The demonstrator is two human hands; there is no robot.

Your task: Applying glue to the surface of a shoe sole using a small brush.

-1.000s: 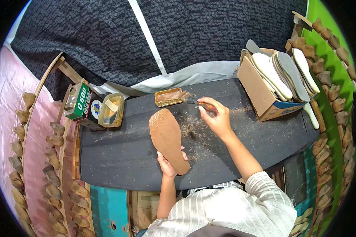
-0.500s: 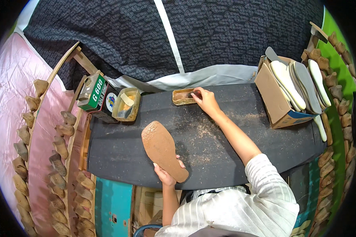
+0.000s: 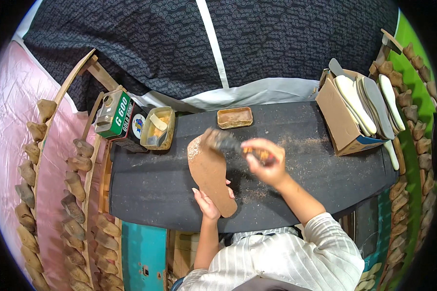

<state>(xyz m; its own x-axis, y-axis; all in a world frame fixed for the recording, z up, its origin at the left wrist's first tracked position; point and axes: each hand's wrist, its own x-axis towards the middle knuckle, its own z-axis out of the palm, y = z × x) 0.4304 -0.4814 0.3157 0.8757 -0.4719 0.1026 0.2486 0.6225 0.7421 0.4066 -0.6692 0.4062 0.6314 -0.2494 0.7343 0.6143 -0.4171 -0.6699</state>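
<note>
Head view: holding what in the left hand (image 3: 207,205)?

Gripping a brown sole-shaped piece (image 3: 208,177) by its narrow end, pinched across from both edges, only partly closed.

Keeping it where?

Lifting it above the near-left part of the dark-covered worktop (image 3: 145,194), broad end pointing away and glistening in a whitish patch.

And with the right hand (image 3: 267,164)?

Closed around the handle of a brush (image 3: 226,142), bristles turned left over the broad end. Blurred there; cannot tell whether touching or just above.

Seeing what around?

Beyond, a small shallow tray (image 3: 235,124). At left, a green-and-black metal can (image 3: 113,116), right next to a plastic tub (image 3: 158,146). At right, a cardboard box (image 3: 333,114) crammed with pale and grey sole shapes (image 3: 358,104).

Anything else?

Noting brown crumbs (image 3: 257,196) scattered across the middle, plus brown foot-shaped blocks (image 3: 74,185) racked along both sides.
</note>
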